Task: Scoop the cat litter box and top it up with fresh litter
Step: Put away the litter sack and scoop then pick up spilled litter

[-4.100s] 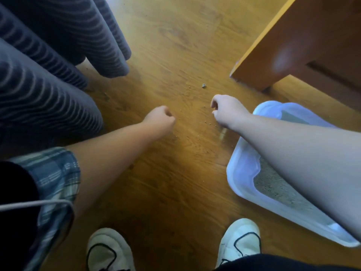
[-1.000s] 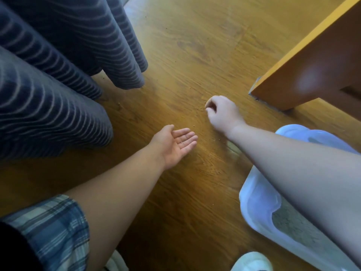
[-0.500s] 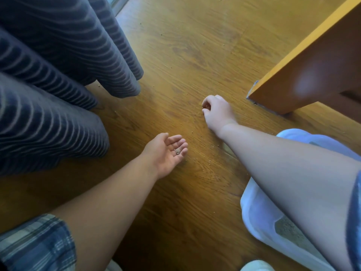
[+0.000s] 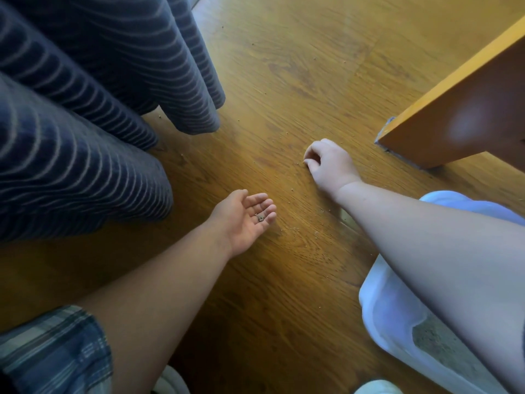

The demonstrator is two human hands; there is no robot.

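Observation:
My left hand lies palm up just above the wooden floor, fingers relaxed, with a few small litter grains resting on the fingers. My right hand is farther out on the floor, fingers curled, its fingertips pinching at a tiny litter grain. More stray litter grains dot the floor between my hands. The pale blue litter box sits at the lower right, holding grey-brown litter; my right forearm crosses over it and hides much of it.
Dark blue striped curtains hang at the left, reaching the wooden floor. An orange wooden furniture panel juts in at the right. My white shoes show at the bottom edge, and a plaid sleeve at the lower left.
My left hand turned from a fist to palm up and now carries grains. My right hand has kept pinching at grains on the floor, shifting slightly. The view moved forward, hiding more of the box.

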